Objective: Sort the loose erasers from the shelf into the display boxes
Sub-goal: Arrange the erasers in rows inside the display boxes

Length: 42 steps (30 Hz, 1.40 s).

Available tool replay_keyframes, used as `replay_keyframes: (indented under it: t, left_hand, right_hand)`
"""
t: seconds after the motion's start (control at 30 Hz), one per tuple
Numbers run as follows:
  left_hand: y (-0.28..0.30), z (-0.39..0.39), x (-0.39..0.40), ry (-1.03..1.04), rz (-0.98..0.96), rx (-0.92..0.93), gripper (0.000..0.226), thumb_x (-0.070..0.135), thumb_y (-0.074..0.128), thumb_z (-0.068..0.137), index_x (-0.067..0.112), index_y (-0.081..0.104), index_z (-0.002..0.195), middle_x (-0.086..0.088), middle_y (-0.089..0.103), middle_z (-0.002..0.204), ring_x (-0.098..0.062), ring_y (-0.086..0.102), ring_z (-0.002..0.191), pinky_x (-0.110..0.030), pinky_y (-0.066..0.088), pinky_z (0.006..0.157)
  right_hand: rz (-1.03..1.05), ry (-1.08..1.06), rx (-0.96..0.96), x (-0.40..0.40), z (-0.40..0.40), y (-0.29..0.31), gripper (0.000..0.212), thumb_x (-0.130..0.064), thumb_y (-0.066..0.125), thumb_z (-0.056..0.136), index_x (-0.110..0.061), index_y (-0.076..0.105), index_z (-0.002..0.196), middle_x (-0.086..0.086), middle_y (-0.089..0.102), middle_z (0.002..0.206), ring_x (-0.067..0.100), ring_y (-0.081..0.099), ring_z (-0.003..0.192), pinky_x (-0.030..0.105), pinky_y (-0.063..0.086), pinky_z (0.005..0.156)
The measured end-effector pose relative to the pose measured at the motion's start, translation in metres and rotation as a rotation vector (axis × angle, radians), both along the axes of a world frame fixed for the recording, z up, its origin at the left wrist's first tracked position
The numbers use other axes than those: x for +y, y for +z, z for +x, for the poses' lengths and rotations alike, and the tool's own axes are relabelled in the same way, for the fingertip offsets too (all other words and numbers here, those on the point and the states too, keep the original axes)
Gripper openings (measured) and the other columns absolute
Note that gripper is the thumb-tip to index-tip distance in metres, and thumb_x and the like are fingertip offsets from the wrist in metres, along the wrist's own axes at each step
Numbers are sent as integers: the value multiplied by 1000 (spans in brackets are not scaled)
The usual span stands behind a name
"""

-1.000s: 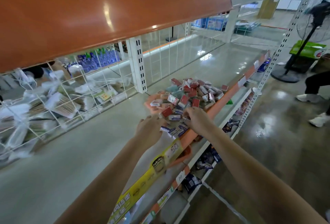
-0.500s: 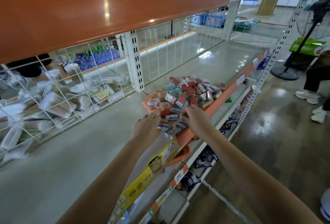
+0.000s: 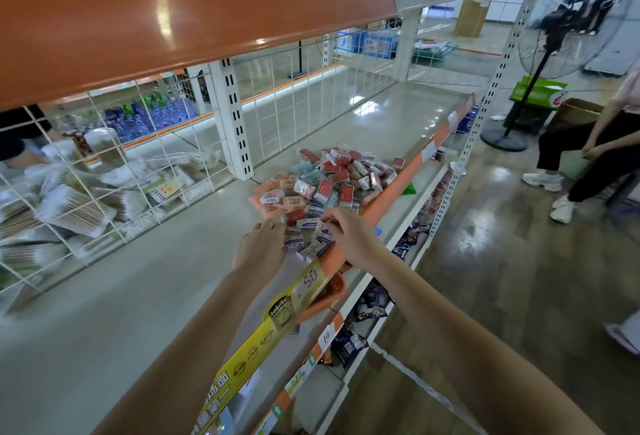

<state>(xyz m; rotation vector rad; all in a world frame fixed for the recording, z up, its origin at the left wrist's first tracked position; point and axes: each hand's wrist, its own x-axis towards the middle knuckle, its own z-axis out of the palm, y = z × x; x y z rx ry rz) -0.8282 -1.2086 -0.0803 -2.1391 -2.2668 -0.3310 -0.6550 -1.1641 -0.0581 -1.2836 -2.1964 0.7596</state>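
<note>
Beyond the wire grid (image 3: 104,171) at the far left lie bagged goods, and the grey shelf (image 3: 104,296) runs bare toward the person. The left hand (image 3: 260,246) rests flat, fingers straight, against the near edge of the pile of loose erasers (image 3: 325,185), holding nothing I can make out. Just beside it the right hand (image 3: 349,235) curls its fingertips over a small boxed eraser at the pile's front; whether it has pinched it I cannot tell. I take this as the picking step, with sorting barely begun. No display box is plainly visible, so the next move calls for lifting one eraser clear and finding its box. Along the orange rail (image 3: 391,192) hang price tags; rightward stand a floor fan (image 3: 568,18) and a seated person (image 3: 595,150) on the glossy floor.
</note>
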Motion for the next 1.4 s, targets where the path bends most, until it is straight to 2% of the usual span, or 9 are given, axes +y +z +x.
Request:
replay_keyframes:
  t: [0.17,0.37,0.47,0.6,0.83,0.97,1.07,1.2,1.4]
  left_hand:
    - [-3,-5,-2,-11,10,-7,29,27,54,92,15,52,119,-3,53,118,-22,50,108,-32,44,86]
    - [-4,-14,-8,-16,-10,-118,15,23,61,87,18,60,101,-1,64,107,-21,56,99,-35,47,86]
    - [2,-20,-16,3,8,-188,13,20,61,88,20,63,101,2,65,105,-18,57,97,-29,45,83]
    - [13,-36,-41,40,79,-264,24,17,57,90,19,62,114,-1,60,107,-21,56,98,-29,42,84]
    - [43,-88,-127,214,249,-327,21,15,60,89,22,66,108,5,56,100,-18,54,95,-29,43,83]
    - [64,-115,-194,368,277,-299,20,19,59,89,28,65,106,14,52,97,-13,54,95,-30,45,81]
    - [78,-135,-245,464,286,-259,19,20,60,89,29,64,105,15,51,93,-11,53,92,-26,43,77]
    - [91,-159,-317,567,281,-217,21,19,65,85,30,66,103,19,50,88,-6,47,86,-19,34,69]
    - [97,-185,-408,606,292,-211,27,11,75,76,26,70,97,21,56,85,-10,55,79,-21,42,69]
  right_hand:
    - [-157,-1,13,-9,-2,4,19,-19,43,99,-16,54,114,6,62,92,9,42,50,22,33,49]
    - [-413,-78,270,-13,-5,1,12,-12,55,93,-19,61,100,2,61,93,24,61,81,34,54,79]
    - [-574,-31,412,-17,-4,4,28,6,57,87,-2,59,114,5,60,92,13,63,75,19,56,69]
    - [-533,53,415,-22,-13,10,38,13,59,82,0,57,118,7,60,97,11,61,78,13,54,66]
    - [-315,342,354,-47,-74,24,18,-1,61,87,-14,60,99,1,62,88,11,61,76,24,50,75]
    - [-100,457,254,-87,-124,38,20,-9,64,86,-21,62,102,-17,59,89,0,59,81,13,44,72]
    - [-17,570,269,-126,-161,49,23,-7,66,84,-16,67,105,-8,56,93,2,58,83,8,42,75]
    - [-65,717,291,-181,-204,63,22,-5,69,82,-14,68,102,-1,60,95,13,63,87,21,49,79]
    - [-68,864,241,-252,-251,71,23,-12,72,81,-16,68,103,-4,65,95,6,62,84,13,46,74]
